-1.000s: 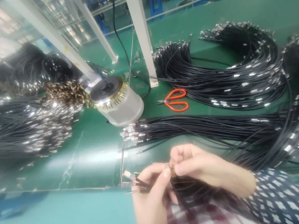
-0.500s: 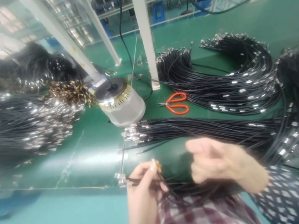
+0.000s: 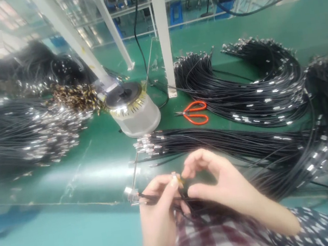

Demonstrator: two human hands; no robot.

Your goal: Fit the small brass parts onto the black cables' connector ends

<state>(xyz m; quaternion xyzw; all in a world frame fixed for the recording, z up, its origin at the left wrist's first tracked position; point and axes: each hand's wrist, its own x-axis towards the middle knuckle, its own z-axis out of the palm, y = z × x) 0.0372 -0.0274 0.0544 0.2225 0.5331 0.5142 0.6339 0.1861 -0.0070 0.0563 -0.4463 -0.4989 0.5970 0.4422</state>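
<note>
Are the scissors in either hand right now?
No, the orange-handled scissors lie on the green table, apart from both the left hand and the right hand.

I've got one left hand (image 3: 160, 205), one right hand (image 3: 224, 181), making two; one pair of scissors (image 3: 184, 113), just one drum-shaped device (image 3: 139, 118), and three thick white posts (image 3: 164, 37) on one tabletop (image 3: 101, 152)! Single cables (image 3: 230, 138)? Dozens at least, too blurred and overlapped for me to number!
</note>
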